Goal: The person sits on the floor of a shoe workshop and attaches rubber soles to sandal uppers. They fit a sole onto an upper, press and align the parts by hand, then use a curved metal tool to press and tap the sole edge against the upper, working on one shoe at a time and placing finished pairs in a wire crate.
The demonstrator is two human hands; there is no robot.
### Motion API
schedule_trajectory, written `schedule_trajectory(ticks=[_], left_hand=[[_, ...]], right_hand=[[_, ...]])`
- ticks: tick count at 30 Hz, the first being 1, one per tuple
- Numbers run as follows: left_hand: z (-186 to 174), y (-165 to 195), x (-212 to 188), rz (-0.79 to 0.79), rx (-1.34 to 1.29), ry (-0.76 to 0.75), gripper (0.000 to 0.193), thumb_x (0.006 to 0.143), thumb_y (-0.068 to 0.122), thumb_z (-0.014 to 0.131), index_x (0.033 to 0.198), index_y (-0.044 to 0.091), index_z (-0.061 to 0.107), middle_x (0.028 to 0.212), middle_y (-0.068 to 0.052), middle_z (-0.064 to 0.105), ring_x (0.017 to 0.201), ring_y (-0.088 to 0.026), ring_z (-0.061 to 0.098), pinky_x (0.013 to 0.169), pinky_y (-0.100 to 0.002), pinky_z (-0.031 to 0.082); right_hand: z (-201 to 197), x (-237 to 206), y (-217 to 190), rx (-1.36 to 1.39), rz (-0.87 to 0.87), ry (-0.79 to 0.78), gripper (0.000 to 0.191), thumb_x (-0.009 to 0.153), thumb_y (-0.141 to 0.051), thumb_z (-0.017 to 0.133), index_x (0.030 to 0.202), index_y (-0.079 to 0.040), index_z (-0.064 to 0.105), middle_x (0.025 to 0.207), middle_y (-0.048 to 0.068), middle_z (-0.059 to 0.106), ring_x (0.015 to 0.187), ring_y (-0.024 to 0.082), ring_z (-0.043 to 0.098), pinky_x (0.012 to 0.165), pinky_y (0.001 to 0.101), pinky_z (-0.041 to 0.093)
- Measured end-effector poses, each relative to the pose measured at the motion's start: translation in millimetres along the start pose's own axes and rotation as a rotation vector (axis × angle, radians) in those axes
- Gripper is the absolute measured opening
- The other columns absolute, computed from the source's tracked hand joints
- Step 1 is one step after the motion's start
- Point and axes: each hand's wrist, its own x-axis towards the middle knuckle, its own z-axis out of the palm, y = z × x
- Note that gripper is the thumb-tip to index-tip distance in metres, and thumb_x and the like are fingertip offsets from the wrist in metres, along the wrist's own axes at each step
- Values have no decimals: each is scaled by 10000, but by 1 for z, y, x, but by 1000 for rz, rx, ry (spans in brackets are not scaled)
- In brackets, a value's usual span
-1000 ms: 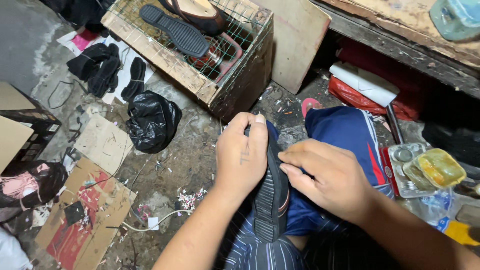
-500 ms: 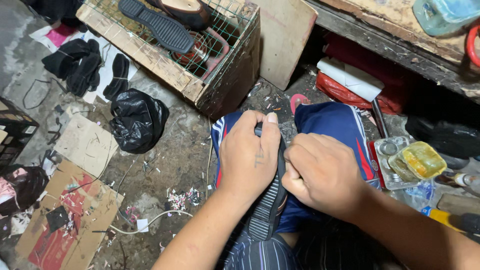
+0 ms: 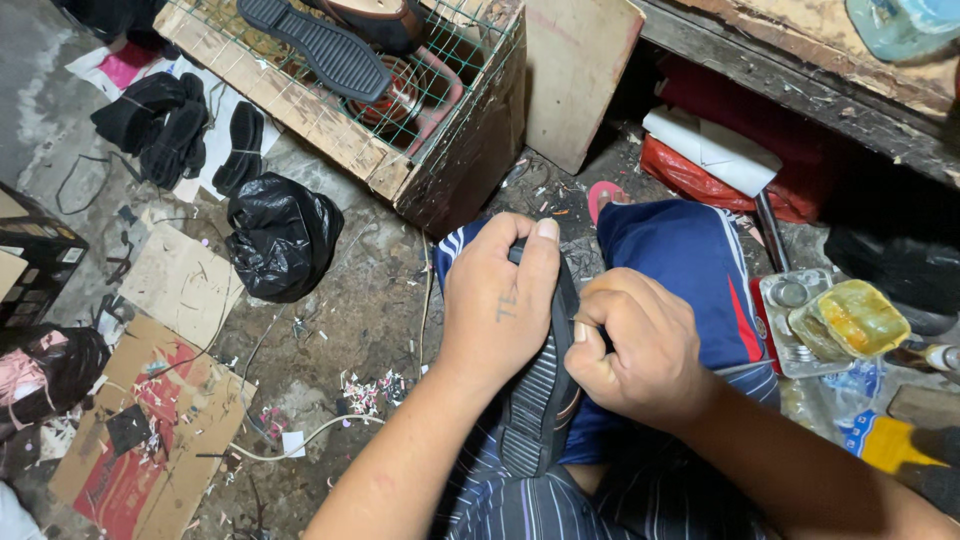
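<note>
A dark shoe with a ribbed black sole (image 3: 540,400) lies sole-up across my lap, over blue shorts (image 3: 680,250). My left hand (image 3: 500,300) wraps over the toe end and grips it. My right hand (image 3: 635,350) is closed in a fist against the sole's right edge, pinching something small that I cannot make out. The shoe's upper is hidden under both hands.
A wooden crate with wire mesh (image 3: 400,150) holds shoe soles at top centre. A black plastic bag (image 3: 285,235), cardboard sheets (image 3: 150,440) and scraps lie on the concrete floor at left. At right, a tin with yellow glue (image 3: 850,320) sits below a wooden bench (image 3: 800,60).
Both hands have shifted slightly on the shoe. My right hand has tightened into a fist against the sole's edge. The camera has tilted a little.
</note>
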Motion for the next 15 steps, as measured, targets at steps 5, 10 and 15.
schedule_trajectory(ticks=[5, 10, 15], left_hand=[[0, -12, 5, 2, -93, -84, 319, 1025, 297, 570, 894, 15, 643, 742, -113, 653, 697, -216, 643, 677, -342, 518], [1, -25, 12, -31, -219, -139, 324, 1030, 298, 564, 895, 15, 645, 752, -63, 637, 742, -130, 600, 705, -313, 509], [-2, -26, 12, -84, -179, -108, 321, 1017, 302, 563, 892, 19, 649, 725, -48, 634, 715, -121, 596, 677, -310, 505]], right_hand=[[0, -4, 2, 62, 3, -19, 179, 769, 24, 643, 890, -5, 514, 860, 163, 605, 720, 338, 620, 669, 416, 540], [2, -8, 0, 188, 123, -6, 156, 816, 40, 625, 914, -18, 518, 874, 155, 610, 720, 291, 621, 680, 377, 534], [-2, -7, -4, 295, 195, 42, 261, 888, 63, 674, 1063, -4, 492, 1020, 165, 647, 879, 262, 681, 839, 356, 571]])
